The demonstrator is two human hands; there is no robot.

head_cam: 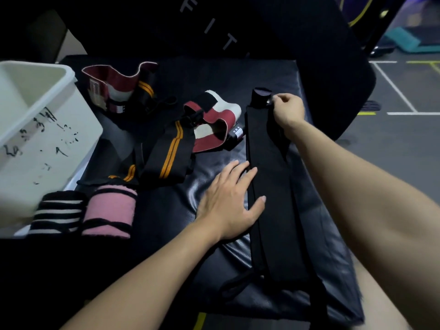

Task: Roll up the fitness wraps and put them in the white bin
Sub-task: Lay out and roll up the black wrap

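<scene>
Black wrap [266, 177] laid lengthwise on dark pad [214, 177], right of white bin [35, 129] with illegible black scrawl, left hand [228, 201] fingers spread flat on wrap's edge, right hand [287, 110] pinching its far end, letters "FIT" on backrest [214, 27] beyond.

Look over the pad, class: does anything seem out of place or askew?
Yes. The white bin sits tilted beside the pad, with nothing visible inside, while two finished rolls, the striped roll and pink roll, lie outside it.

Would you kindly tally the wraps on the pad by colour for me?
Plain black wrap: 1
Black wraps with orange stripes: 2
Pink roll: 1
Black-and-white striped roll: 1
Total: 5
</scene>
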